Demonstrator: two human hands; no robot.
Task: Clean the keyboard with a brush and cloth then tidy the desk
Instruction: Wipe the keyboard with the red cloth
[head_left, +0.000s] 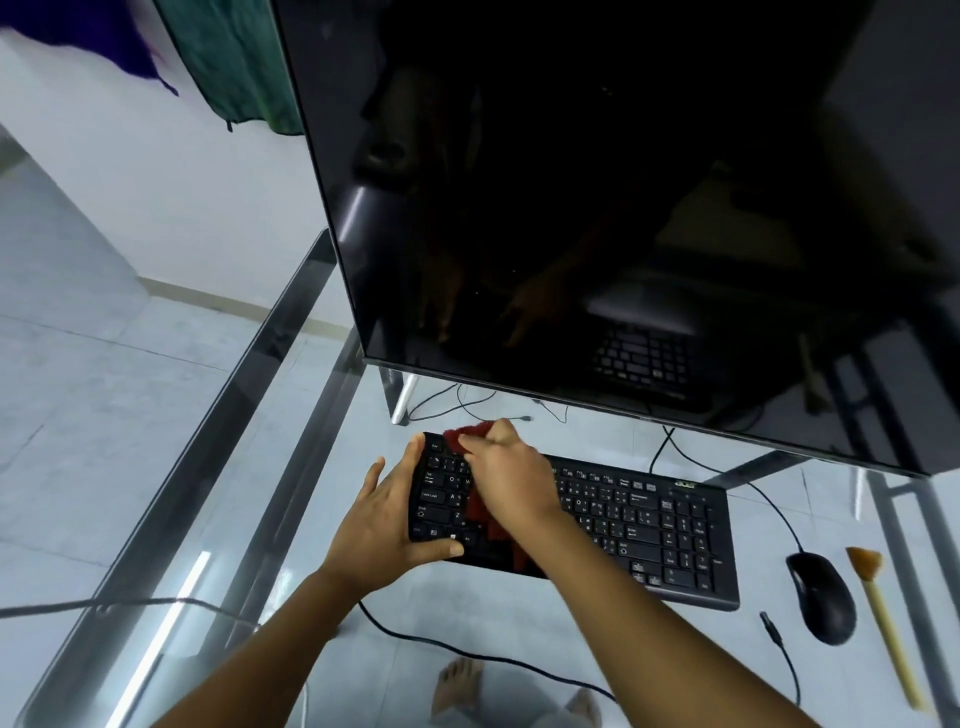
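Inspected on a glass desk (306, 291), below a large dark monitor (597, 208). Found the black keyboard (649, 525) lying flat on the glass, just in front of the monitor's foot. Judged rigid and light; liable to slide on glass under wiping pressure, so best steadied at one end, by the casing rather than the keys. Noted the left hand (384, 519) doing exactly that: clamped over the keyboard's left end, fingers on the far edge, thumb curled against the near edge. Noted the right hand (506, 478) closed tight on a dark red cloth (467, 434), pressing it onto the left-hand keys. Judged the cloth soft, limp and easily bunched; best held as a wad to avoid snagging keycaps. Recorded a pale-handled brush (885, 623) lying untouched at the desk's right, just beside a black mouse (823, 597), both well clear of either hand. Judged the brush light, stiff in the handle, soft in the bristles; best taken mid-handle
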